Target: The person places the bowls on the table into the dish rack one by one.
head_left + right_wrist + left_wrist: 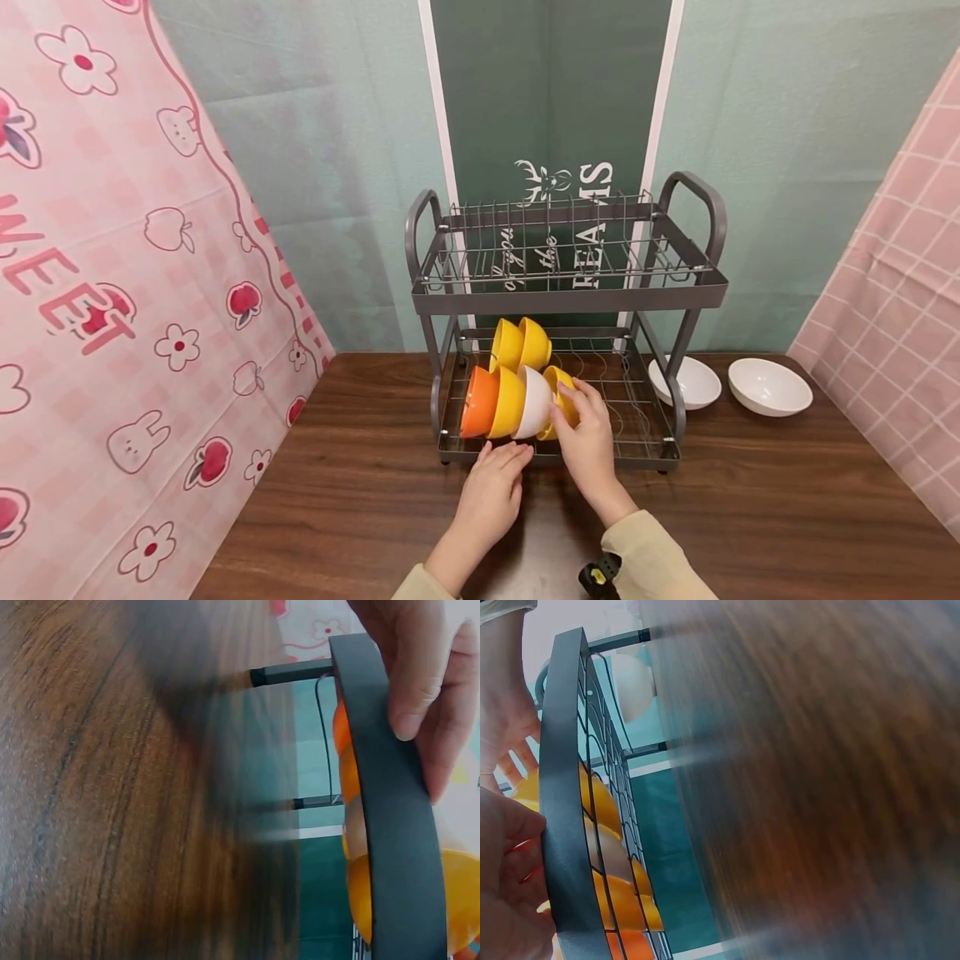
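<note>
A dark two-tier dish rack [570,298] holds several bowls standing on edge on its lower tier. In the front row, from left to right, are an orange bowl [478,404], a yellow bowl [507,404], a white bowl [532,404] and another yellow bowl [550,385]. My right hand [590,446] holds this rightmost yellow bowl between thumb and fingers, beside the white one. My left hand [491,490] rests at the lower front rail [564,787], below the orange and yellow bowls, its fingers extended. Two yellow bowls [521,343] stand behind that row.
Two white bowls [686,383] [770,387] sit on the wooden table [787,508] to the right of the rack. The upper tier's wire slots [543,242] overhang the lower tier. Patterned cloths [315,167] hang behind and at both sides.
</note>
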Action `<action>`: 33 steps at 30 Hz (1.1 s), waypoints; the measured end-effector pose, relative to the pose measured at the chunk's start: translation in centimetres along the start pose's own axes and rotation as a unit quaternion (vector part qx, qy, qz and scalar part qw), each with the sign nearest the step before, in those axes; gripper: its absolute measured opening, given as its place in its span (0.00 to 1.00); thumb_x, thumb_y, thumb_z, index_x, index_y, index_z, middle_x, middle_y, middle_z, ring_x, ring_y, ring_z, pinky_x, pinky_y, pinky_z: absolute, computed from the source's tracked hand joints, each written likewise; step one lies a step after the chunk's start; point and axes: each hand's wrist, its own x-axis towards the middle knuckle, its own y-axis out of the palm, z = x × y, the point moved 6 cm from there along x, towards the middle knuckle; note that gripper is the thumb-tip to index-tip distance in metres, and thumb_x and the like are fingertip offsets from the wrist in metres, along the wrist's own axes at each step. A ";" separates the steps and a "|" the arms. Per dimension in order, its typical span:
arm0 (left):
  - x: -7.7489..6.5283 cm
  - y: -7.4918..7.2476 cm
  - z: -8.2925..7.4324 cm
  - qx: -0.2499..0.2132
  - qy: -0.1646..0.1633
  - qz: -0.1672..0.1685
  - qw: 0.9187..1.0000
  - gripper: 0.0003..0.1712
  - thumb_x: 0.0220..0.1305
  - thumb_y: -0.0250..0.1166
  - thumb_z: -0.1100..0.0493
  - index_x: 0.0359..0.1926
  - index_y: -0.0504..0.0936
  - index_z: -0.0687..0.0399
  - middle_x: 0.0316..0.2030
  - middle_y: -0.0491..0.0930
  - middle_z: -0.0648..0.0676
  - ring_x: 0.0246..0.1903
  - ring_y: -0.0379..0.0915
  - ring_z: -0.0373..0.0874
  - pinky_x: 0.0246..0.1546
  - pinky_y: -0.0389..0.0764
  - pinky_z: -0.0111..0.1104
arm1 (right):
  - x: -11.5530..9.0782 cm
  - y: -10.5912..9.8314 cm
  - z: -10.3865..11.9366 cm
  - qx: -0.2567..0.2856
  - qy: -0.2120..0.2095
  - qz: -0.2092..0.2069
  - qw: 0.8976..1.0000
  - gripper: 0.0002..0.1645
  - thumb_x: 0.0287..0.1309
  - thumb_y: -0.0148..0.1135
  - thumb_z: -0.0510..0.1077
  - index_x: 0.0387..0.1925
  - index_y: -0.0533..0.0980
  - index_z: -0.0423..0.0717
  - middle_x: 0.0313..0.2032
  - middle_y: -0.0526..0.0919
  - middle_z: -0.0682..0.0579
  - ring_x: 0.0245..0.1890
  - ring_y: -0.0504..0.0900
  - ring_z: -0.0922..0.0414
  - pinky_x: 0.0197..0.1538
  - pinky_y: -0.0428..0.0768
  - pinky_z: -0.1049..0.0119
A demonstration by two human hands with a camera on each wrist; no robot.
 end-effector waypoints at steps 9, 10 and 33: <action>-0.1 0.1 0.0 -0.003 -0.004 0.006 1.000 0.20 0.51 0.66 0.64 0.48 0.82 0.49 0.47 0.82 0.45 0.51 0.76 0.39 0.57 0.73 0.44 | 0.3 -0.5 -0.3 0.012 0.026 0.039 0.999 0.18 0.57 0.61 0.44 0.50 0.77 0.45 0.58 0.71 0.43 0.59 0.69 0.45 0.55 0.75 0.47; -0.1 0.1 0.0 -0.004 -0.003 0.005 1.000 0.20 0.51 0.66 0.64 0.48 0.82 0.49 0.47 0.82 0.45 0.51 0.76 0.39 0.56 0.73 0.44 | 0.3 -0.7 -0.4 0.014 0.025 0.039 0.999 0.18 0.58 0.60 0.44 0.50 0.77 0.45 0.59 0.72 0.43 0.59 0.69 0.45 0.54 0.76 0.48; -0.1 0.2 0.2 -0.009 0.003 -0.008 1.000 0.21 0.51 0.65 0.65 0.48 0.82 0.49 0.47 0.82 0.45 0.51 0.76 0.40 0.57 0.73 0.44 | 1.4 -9.9 -0.3 0.095 -0.104 -0.255 0.957 0.10 0.50 0.52 0.22 0.33 0.78 0.26 0.42 0.79 0.33 0.48 0.74 0.67 0.44 0.68 0.82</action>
